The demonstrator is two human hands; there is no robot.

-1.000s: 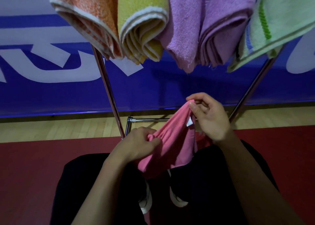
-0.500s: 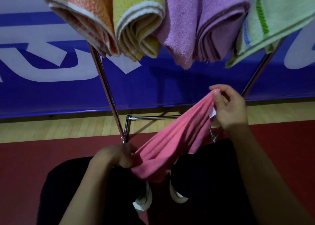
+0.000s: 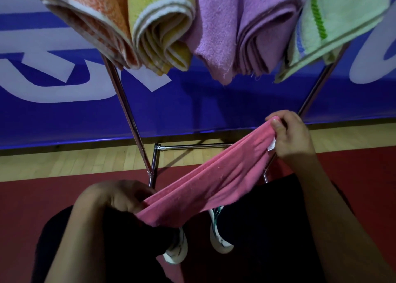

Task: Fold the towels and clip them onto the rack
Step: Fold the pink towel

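A pink towel (image 3: 214, 180) is gripped at each end — left hand (image 3: 115, 197) low, right hand (image 3: 289, 135) higher — mid-frame. Along the top, four folded towels (image 3: 246, 36) already hang on the rack (image 3: 126, 115). This one is not yet folded or clipped.

Matt pink cloth towel (image 3: 214, 180), glossy metal rack (image 3: 128, 120), wood floor (image 3: 75, 162).

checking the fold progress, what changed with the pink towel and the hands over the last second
The hands moved apart. The right hand carried its pinched end of the pink towel up and to the right, while the left hand drew its end down and to the left, so the bunched towel is now stretched into a taut diagonal band. Both hands kept their grip. The four folded towels overhead and the rack stayed as they were.
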